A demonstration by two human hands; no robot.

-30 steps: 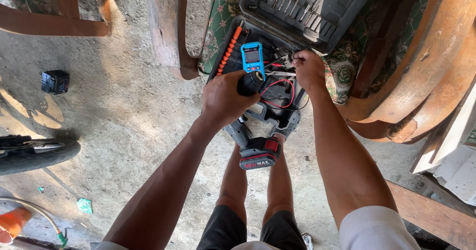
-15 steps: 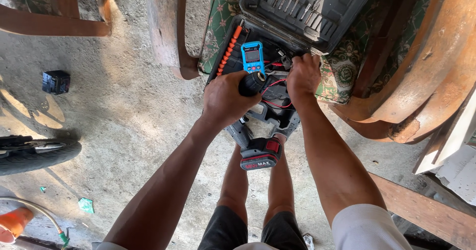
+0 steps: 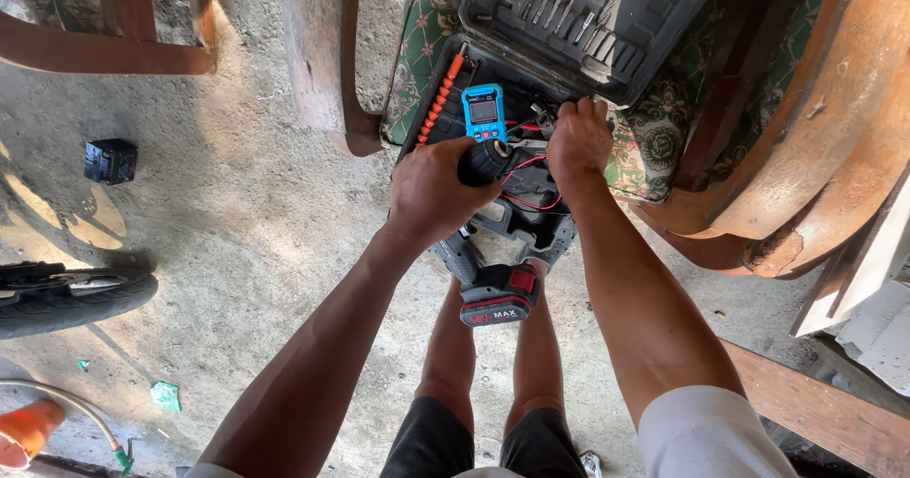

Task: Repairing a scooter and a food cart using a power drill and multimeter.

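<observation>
Your left hand (image 3: 431, 193) wraps the cordless drill (image 3: 493, 241) near its chuck, over the open tool case (image 3: 569, 23); your right hand (image 3: 578, 141) pinches something small among the red leads, beside the blue meter (image 3: 483, 111); the drill looks heavy, rigid, battery-weighted; hold its grip.

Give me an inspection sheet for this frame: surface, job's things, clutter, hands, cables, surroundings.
Surface: bare concrete floor, dusty.
Job's things: cordless drill; open black tool case on a patterned cushion; blue meter in the case.
Clutter: small black box; green scrap.
Hands: left hand grips the drill's front; right hand reaches into the case, what it holds is hidden.
Cables: red and black leads in the case; hose at lower left.
Surroundings: wooden chair frames; tyre.
</observation>
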